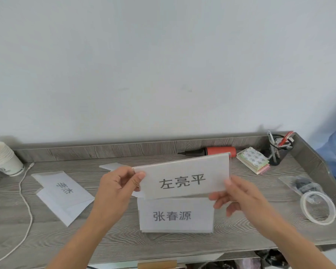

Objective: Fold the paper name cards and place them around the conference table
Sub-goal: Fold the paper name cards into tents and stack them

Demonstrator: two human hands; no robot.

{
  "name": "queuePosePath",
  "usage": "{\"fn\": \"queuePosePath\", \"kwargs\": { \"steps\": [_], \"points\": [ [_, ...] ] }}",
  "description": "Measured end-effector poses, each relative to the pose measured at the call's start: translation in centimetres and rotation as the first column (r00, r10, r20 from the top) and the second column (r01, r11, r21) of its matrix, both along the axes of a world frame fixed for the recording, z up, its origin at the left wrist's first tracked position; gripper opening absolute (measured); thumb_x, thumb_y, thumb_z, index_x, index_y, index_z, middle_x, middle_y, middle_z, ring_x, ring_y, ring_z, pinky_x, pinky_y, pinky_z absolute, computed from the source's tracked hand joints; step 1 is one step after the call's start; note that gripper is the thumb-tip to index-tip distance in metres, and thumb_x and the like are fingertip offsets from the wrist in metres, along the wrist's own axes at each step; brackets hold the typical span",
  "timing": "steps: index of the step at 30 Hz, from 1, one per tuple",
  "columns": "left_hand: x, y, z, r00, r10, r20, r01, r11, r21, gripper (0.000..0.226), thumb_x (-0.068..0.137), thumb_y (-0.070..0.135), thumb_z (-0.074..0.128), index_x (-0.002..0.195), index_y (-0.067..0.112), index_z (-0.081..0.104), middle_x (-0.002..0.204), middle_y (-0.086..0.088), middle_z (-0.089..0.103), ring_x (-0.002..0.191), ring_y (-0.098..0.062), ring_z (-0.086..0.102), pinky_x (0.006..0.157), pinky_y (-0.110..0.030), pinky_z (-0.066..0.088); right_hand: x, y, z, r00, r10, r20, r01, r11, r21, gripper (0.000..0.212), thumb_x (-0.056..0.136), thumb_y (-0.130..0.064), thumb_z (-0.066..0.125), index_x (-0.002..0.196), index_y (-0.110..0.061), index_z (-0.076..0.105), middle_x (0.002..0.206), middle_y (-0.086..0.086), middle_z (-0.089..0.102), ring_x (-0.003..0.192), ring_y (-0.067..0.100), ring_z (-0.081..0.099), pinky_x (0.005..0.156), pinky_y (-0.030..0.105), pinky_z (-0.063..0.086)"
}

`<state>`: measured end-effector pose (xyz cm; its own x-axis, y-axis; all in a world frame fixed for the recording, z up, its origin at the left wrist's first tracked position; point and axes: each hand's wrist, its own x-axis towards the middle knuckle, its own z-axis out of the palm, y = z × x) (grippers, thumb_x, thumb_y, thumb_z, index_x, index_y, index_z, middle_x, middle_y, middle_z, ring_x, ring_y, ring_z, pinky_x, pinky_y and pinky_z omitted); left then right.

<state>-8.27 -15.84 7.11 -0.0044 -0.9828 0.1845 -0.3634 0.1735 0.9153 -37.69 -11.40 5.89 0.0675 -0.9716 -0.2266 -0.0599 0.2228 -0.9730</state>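
Observation:
I hold a folded white name card (182,177) with black printed characters above the grey wooden table (163,241). My left hand (116,187) pinches its left edge between thumb and fingers. My right hand (235,193) grips its right lower corner. Below it a second printed name card (175,215) lies on a small stack in the table's middle. A third name card (63,193) lies flat and slanted on the left, partly folded. Another white sheet (113,166) peeks out behind my left hand.
A stack of paper cups (2,158) stands far left, with a white cable (25,200) curving past it. At the back lie a red-and-black hand pump (215,150), a spiral notepad (254,160) and a mesh pen holder (279,150). A tape roll (318,207) sits right.

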Motion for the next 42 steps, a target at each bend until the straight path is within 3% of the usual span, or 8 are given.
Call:
{"fn": "queuePosePath", "kwargs": {
  "steps": [3,6,13,17,23,30,36,42],
  "points": [
    [0.5,0.0,-1.6,0.993,-0.051,0.108,0.043,0.997,0.071,0.027,0.087,0.018,0.065,0.065,0.005,0.057,0.062,-0.017,0.064,0.060,-0.023,0.065,0.063,-0.031,0.057,0.0,0.8,-2.4,0.870,-0.011,-0.494,-0.071,0.987,-0.147,0.021,0.092,-0.042,0.051,0.082,-0.027,0.063,0.073,-0.001,0.074,0.062,0.014,0.068,0.055,0.028,0.050],
    [1.2,0.2,-3.8,0.964,-0.096,0.246,0.071,0.992,0.108,0.034,0.087,0.025,0.065,0.062,0.008,0.050,0.055,-0.006,0.056,0.055,-0.024,0.057,0.058,-0.033,0.056,-0.3,1.5,-4.8,0.561,0.046,-0.827,-0.204,0.975,-0.084,0.063,0.078,-0.076,0.024,0.071,-0.023,0.057,0.064,-0.007,0.070,0.060,0.007,0.063,0.063,0.034,0.052],
    [1.0,0.7,-6.4,0.750,-0.065,0.658,0.048,0.998,0.043,0.038,0.085,0.049,0.061,0.061,0.025,0.044,0.051,0.009,0.047,0.052,-0.004,0.044,0.049,-0.018,0.030,0.6,1.4,-6.4,0.213,0.166,-0.963,-0.233,0.966,0.115,0.073,0.073,-0.083,0.012,0.067,-0.023,0.053,0.069,-0.002,0.065,0.071,0.015,0.060,0.057,0.031,0.037],
    [0.7,1.0,-6.4,0.855,0.084,0.512,-0.137,0.988,0.067,0.032,0.077,0.045,0.071,0.089,0.019,0.058,0.088,0.009,0.065,0.080,-0.015,0.061,0.073,-0.033,0.052,0.4,1.6,-6.4,0.507,-0.016,-0.862,-0.016,0.999,-0.028,0.044,0.079,-0.073,0.046,0.098,-0.034,0.056,0.095,-0.020,0.064,0.085,0.004,0.060,0.076,0.027,0.050],
    [-2.4,2.9,-7.7,0.998,0.032,-0.052,0.001,0.845,0.535,0.078,0.085,0.056,0.055,0.149,0.026,0.023,0.141,0.009,0.045,0.129,-0.015,0.045,0.111,-0.041,0.035,3.8,1.0,-5.9,0.968,-0.139,-0.207,0.157,0.985,0.073,0.089,0.075,-0.064,0.046,0.153,-0.031,0.017,0.158,-0.013,0.024,0.143,0.008,0.026,0.117,0.034,0.025],
    [-2.3,3.5,-8.1,0.992,0.043,-0.118,0.034,0.814,0.580,0.070,0.082,0.045,0.060,0.143,0.023,0.033,0.134,0.007,0.055,0.122,-0.010,0.052,0.110,-0.042,0.037,4.5,0.1,-5.2,0.970,-0.102,-0.222,0.137,0.980,0.144,0.084,0.075,-0.067,0.045,0.149,-0.033,0.027,0.155,-0.016,0.028,0.141,0.007,0.026,0.118,0.037,0.023],
    [-1.5,3.6,-7.8,0.998,-0.033,-0.055,0.057,0.855,0.516,0.045,0.097,0.025,0.049,0.139,0.025,0.035,0.124,0.010,0.056,0.110,-0.006,0.058,0.099,-0.033,0.048,5.2,-7.5,-0.8,0.854,-0.139,-0.501,0.023,0.973,-0.230,0.026,0.094,-0.039,0.054,0.105,-0.022,0.069,0.109,-0.009,0.071,0.104,0.009,0.063,0.092,0.031,0.046],
    [-0.5,3.4,-8.0,0.992,-0.108,0.058,0.076,0.912,0.404,0.042,0.097,0.032,0.048,0.137,0.025,0.038,0.117,0.013,0.058,0.094,-0.005,0.065,0.084,-0.029,0.055,12.2,-16.0,-3.0,0.774,0.446,-0.450,-0.238,0.863,0.445,0.056,0.092,-0.054,0.049,0.095,-0.001,0.065,0.085,0.014,0.071,0.068,0.023,0.066,0.063,0.028,0.047]
  ]
}}
